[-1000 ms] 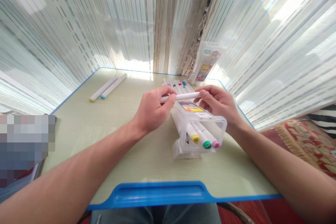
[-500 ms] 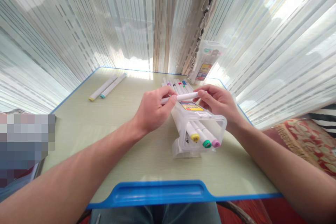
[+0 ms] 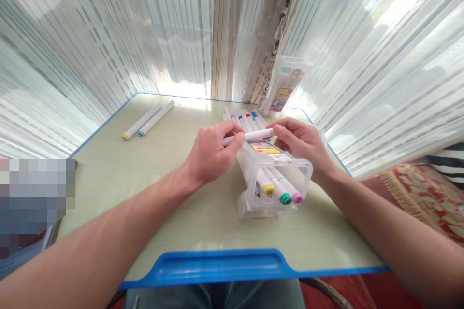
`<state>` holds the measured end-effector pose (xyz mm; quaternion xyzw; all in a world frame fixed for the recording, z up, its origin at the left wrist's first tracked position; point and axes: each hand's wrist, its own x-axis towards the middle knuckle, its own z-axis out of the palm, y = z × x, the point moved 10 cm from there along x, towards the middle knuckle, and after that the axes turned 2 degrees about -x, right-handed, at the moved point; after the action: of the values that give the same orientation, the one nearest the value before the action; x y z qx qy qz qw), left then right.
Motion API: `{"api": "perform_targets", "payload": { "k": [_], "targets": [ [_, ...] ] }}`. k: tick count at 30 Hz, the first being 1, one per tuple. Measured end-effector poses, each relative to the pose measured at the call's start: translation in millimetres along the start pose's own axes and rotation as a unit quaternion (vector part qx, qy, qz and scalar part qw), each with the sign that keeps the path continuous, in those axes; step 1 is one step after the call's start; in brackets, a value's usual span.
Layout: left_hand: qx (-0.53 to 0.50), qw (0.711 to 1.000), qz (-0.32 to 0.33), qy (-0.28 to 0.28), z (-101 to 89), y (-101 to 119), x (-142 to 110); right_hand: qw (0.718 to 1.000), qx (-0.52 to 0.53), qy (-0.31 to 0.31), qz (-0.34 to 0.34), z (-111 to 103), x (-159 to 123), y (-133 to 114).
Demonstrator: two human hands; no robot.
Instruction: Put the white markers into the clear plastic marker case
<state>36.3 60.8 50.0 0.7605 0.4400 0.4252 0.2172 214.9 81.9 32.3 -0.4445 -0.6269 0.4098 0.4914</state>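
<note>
A white marker (image 3: 257, 134) is held level between my two hands, above a clear plastic marker case. My left hand (image 3: 216, 152) pinches its left part between thumb and fingers. At the other end, my right hand (image 3: 299, 140) grips the tip, so that end is partly covered. Below lies the open clear case (image 3: 308, 169) with its mouth toward me. Inside it rest a yellow-capped marker (image 3: 268, 189), a green-capped marker (image 3: 285, 197) and a pink-capped marker (image 3: 297, 197). Just behind the hands, several white markers (image 3: 250, 118) lie side by side.
Two markers (image 3: 152, 120), one yellow-ended and one teal-ended, lie at the table's back left. A second clear case (image 3: 284, 87) stands upright at the back right. The light table (image 3: 163, 222) has a blue rim and front tray (image 3: 221, 266). Striped curtains (image 3: 174, 34) hang behind it.
Almost nothing differs. Both hands keep their hold on the marker, and the case and other markers stay in place.
</note>
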Motion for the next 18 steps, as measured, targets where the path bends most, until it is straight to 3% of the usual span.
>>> {"api": "perform_targets", "payload": {
  "k": [18],
  "targets": [
    [0.000,1.000,-0.002,-0.005,0.0,1.3,-0.6,0.999,0.043,0.007,0.015,-0.5,-1.9,2.1]
  ]
}}
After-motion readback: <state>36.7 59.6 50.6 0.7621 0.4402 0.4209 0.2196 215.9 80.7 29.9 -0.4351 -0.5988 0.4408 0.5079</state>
